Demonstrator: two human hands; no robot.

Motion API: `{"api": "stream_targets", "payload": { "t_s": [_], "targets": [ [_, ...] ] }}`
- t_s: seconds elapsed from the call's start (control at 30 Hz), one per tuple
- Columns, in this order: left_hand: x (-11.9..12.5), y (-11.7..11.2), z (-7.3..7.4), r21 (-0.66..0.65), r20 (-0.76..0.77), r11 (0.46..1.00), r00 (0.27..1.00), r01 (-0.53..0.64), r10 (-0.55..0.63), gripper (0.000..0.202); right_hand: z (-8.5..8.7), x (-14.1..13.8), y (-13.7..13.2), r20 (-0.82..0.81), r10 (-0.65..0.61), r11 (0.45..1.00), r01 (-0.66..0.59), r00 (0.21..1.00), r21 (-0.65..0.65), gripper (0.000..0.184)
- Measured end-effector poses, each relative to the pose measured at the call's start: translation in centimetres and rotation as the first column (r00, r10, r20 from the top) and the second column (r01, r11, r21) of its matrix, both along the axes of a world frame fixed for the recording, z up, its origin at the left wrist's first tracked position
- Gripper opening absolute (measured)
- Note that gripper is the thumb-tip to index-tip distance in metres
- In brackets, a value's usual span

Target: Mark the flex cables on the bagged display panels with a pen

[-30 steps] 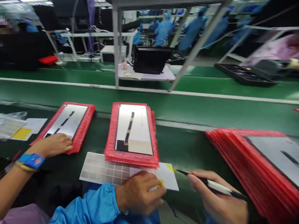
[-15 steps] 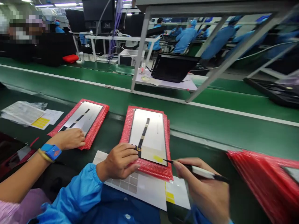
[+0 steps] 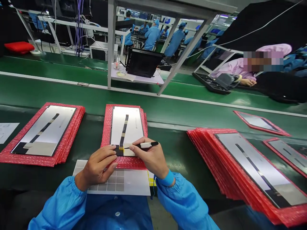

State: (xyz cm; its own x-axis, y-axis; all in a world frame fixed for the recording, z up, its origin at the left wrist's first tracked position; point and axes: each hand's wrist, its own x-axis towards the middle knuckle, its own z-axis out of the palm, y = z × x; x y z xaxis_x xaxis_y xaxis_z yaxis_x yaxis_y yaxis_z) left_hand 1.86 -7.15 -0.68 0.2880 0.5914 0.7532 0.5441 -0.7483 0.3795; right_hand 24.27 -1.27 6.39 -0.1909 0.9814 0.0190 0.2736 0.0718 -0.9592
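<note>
The right hand [image 3: 150, 158] pinches a pen [image 3: 144, 145] in its fingers, tip at a yellow tab [image 3: 121, 147] on the display panel [image 3: 126, 127] atop red bubble wrap [image 3: 107, 134], while the left hand's [image 3: 98, 166] fingers, pressed together, steady the panel's lower end.

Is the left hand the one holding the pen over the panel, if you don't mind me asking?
No, the right hand holds the pen, and the left hand beside it holds no pen.

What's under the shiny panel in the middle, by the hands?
A stack of red bubble wrap lies under the shiny panel. The panel hides the middle of the wrap, so that part can't be seen.
</note>
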Motion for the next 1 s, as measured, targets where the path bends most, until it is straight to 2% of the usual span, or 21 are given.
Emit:
{"api": "stream_targets", "payload": {
  "t_s": [0.27, 0.8, 0.9, 1.0],
  "targets": [
    [0.1, 0.1, -0.3, -0.013, 0.024, 1.0, 1.0, 0.005, -0.005, 0.021, -1.0, -0.2, 0.6, -0.007, 0.007, 0.998, -0.007, 1.0, -0.059, 0.021],
    [0.2, 0.2, -0.1, 0.005, 0.002, 1.0, 1.0, 0.017, -0.017, 0.02, -1.1, -0.2, 0.6, -0.021, -0.015, 0.995, 0.013, 1.0, -0.103, 0.019],
    [0.1, 0.1, -0.2, -0.01, -0.035, 1.0, 0.999, 0.02, -0.02, 0.023, -1.1, -0.1, 0.6, -0.014, -0.016, 0.995, 0.014, 1.0, -0.098, 0.019],
    [0.1, 0.1, -0.1, -0.048, -0.136, 0.998, 0.99, 0.028, -0.034, 0.03, -1.3, -0.1, 0.6, -0.005, -0.014, 0.996, 0.014, 1.0, -0.085, 0.02]
  ]
}}
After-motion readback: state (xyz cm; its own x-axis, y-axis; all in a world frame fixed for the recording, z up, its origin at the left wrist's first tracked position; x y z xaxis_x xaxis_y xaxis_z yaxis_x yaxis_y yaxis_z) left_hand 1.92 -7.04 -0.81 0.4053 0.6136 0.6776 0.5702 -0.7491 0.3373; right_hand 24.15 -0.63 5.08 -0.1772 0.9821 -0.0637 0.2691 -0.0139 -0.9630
